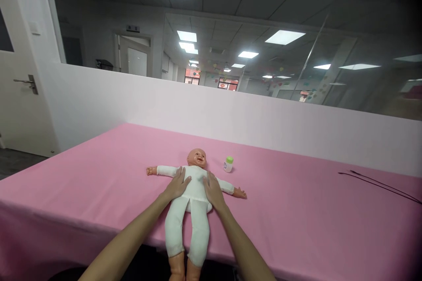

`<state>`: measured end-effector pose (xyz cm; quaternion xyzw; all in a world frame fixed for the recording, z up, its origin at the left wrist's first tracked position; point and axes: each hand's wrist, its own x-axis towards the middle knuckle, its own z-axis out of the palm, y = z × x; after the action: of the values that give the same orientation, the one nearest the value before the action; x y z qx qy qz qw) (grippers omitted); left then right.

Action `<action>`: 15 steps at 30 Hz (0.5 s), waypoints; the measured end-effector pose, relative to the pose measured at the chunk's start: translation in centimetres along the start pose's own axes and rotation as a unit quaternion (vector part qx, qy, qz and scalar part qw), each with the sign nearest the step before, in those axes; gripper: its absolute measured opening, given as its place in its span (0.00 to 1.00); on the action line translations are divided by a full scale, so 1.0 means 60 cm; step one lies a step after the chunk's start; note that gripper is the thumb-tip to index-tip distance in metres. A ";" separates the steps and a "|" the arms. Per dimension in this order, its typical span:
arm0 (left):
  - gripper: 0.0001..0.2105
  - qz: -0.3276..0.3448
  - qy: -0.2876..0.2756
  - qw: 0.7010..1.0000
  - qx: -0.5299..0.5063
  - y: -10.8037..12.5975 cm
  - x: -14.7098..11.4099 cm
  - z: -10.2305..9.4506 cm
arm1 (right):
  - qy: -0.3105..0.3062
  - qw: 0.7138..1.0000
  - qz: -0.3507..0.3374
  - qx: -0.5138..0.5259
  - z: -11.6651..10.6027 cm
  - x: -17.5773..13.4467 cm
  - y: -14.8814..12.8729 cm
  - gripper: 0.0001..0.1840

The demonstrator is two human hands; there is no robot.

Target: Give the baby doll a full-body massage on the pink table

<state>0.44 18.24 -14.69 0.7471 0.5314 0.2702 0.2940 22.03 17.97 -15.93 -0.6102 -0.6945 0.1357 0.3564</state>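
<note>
The doll (191, 193) lies on its back along the near part of the pink tabletop (296, 210), head away from the person, arms spread out to both sides and its feet hanging past the near edge. It looks light and easy to shift: the head, hands and feet seem to be hard plastic, while the white-clad trunk and legs look soft and stuffed, so it would likely flop if lifted by one limb; the trunk, under the arms, seems the surest place to take hold. The left hand (177, 186) rests flat on one side of its chest and the right hand (212, 191) on the other, both with fingers extended and laid on the cloth, not clenched around anything. There is one doll, one small white bottle (228, 164) with a green cap standing just beside the doll's head, and a thin dark cable (379, 183) lying well apart at the right.
</note>
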 end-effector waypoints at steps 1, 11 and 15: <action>0.42 -0.005 0.000 1.000 -0.021 -0.005 -0.021 -0.001 | 0.001 1.000 -0.005 -0.001 -0.007 -0.002 0.005 0.39; 0.16 0.191 0.280 0.939 -0.064 0.011 -0.336 0.050 | 0.102 0.951 0.140 -0.257 -0.170 -0.029 0.086 0.32; 0.09 0.323 0.301 0.896 -0.050 -0.029 -0.400 0.101 | 0.077 0.940 0.223 -0.248 -0.207 -0.048 0.130 0.28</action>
<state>-3.25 -5.11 -22.28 0.7449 0.3094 0.5886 0.0537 36.11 13.89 -12.92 -0.8267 -0.5232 -0.0118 0.2069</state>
